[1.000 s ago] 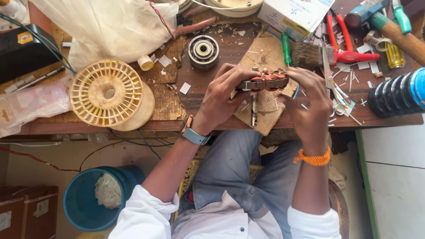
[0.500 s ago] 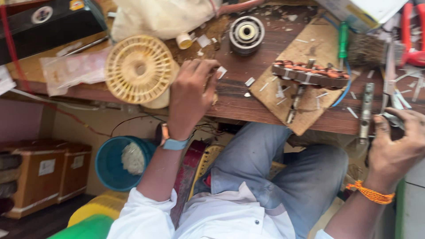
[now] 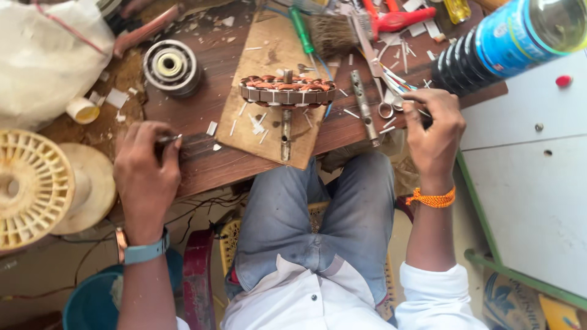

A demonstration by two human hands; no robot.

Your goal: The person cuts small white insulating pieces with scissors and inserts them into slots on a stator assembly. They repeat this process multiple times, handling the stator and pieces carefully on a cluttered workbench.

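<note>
A blue bucket [image 3: 92,305] sits low on the floor, far left of the wooden board [image 3: 257,104], with a pale lump inside it that cannot be made out. Above it, at the table's left edge, lies a cream plastic spool [image 3: 30,186], and beyond that a white cloth bag [image 3: 49,55] bulges in the far corner. A small cream cap [image 3: 81,110] lies just right of the bag.

The left hand [image 3: 145,174] rests on the table edge left of the board, fingers curled narrow and pinching a small thin metal piece [image 3: 168,139]. A round metal bearing housing [image 3: 171,66] stands left of the board's upper end.

On the board lies the copper-wound stator [image 3: 286,90], its shaft [image 3: 285,131] pointing toward the person. White paper slips are scattered on and around the board. A green-handled screwdriver [image 3: 301,27] and a brush [image 3: 333,33] lie at the board's upper right; a metal bar [image 3: 362,104] lies right of it.

The right hand [image 3: 433,131], well right of the board, is closed loosely with fingertips pinched on something too small to tell. Scissors [image 3: 382,91] lie between bar and hand. Farther right, a black ribbed cylinder [image 3: 507,43] bears a blue wrap-around label.
</note>
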